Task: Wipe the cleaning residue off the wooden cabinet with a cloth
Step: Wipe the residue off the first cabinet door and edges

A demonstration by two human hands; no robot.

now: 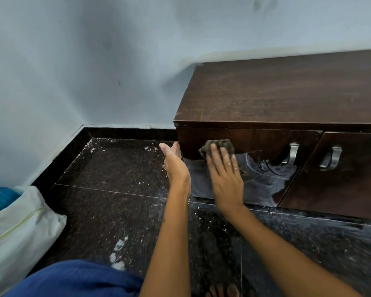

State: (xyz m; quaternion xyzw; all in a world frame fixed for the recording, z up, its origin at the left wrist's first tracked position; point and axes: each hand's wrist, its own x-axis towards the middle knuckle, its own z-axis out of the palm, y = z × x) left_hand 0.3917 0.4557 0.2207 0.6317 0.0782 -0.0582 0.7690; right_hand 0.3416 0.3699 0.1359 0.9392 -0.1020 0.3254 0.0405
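Wiping the cabinet (276,93) door.
Right hand (225,176), fingers flat, presses cloth (220,145) at frame centre; left hand (176,166) released beside it.

One cabinet (287,91), two handles (293,153), one cloth (220,145), two hands (177,166).

Bare forearms, blue garment (77,279), bare toes (223,291)

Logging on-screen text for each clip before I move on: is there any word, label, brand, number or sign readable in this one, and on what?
None. No readable text appears anywhere in the head view.
Wooden cabinet: bare wood and two metal handles, no label.
Cloth under the right hand: no tag or print visible.
White sack at the lower left: only a plain stitched line, no printing.
Wall: smudges only.
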